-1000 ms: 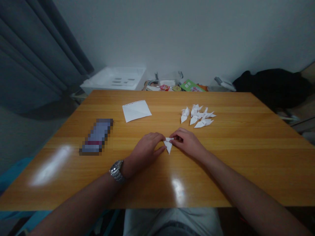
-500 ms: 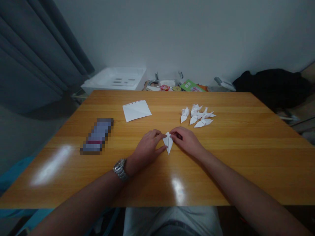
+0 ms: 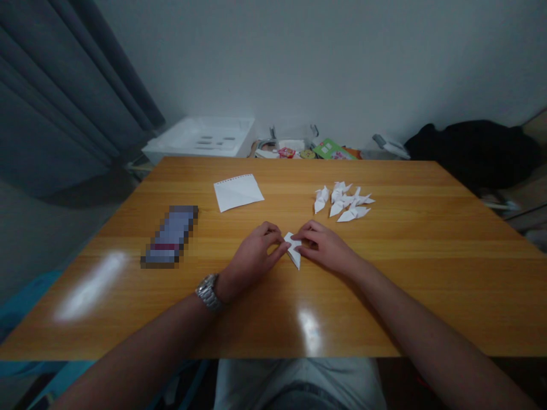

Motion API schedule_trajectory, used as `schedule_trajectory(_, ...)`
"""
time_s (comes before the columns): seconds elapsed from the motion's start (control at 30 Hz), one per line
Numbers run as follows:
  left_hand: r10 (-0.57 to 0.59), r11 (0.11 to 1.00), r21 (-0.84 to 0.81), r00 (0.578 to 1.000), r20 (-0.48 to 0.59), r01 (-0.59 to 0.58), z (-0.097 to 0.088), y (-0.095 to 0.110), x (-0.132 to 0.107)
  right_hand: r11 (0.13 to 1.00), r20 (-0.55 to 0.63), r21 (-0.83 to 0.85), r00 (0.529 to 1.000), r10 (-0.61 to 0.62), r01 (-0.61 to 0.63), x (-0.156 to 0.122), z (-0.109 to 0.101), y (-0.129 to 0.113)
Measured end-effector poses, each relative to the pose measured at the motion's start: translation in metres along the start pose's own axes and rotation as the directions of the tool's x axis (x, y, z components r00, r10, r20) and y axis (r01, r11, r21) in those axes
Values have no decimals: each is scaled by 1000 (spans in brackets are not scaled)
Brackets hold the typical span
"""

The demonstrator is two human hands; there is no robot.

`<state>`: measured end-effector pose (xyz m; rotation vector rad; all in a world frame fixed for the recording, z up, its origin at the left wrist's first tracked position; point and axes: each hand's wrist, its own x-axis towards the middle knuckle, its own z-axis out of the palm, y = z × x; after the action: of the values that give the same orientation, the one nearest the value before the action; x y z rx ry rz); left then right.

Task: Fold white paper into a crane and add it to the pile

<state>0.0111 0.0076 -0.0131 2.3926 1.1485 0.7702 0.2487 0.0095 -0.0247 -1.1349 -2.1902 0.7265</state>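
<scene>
Between my hands is a small piece of folded white paper (image 3: pixel 295 254), its narrow point facing down toward me and to the right. My left hand (image 3: pixel 261 249) pinches its left edge between thumb and fingers. On the other side, my right hand (image 3: pixel 321 243) has its thumb and fingertips closed on the right edge. Fingers cover part of the upper end of the paper. Beyond my right hand lies a group of folded paper cranes (image 3: pixel 344 200). A flat white sheet (image 3: pixel 239 192) with a perforated edge rests farther back to the left.
The wooden table (image 3: pixel 405 273) carries a pixelated phone-like slab (image 3: pixel 171 236) on the left. Behind the table's far edge stand a white plastic tray (image 3: pixel 200 136) and a green booklet (image 3: pixel 333 149). A black cloth heap (image 3: pixel 474 151) lies at the right.
The folded paper has turned, its lower point swinging to the right. My left thumb has moved up onto it, and my right thumb now presses its right side.
</scene>
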Motion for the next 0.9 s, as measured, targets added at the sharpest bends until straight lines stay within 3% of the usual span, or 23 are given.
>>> schedule_trajectory(0.33, 83, 995, 54, 991, 103, -89, 1, -9, -4, 999, 10, 22, 999, -39, 39, -2, -1, 1)
schedule_trajectory(0.63, 85, 992, 81, 991, 101, -93, 1, -13, -5, 998, -33, 63, 999, 5, -2, 1, -9, -2)
schedule_trajectory(0.9, 131, 984, 104, 984, 123, -144, 2, -10, -5, 997, 68, 42, 995, -71, 68, -3, -15, -3)
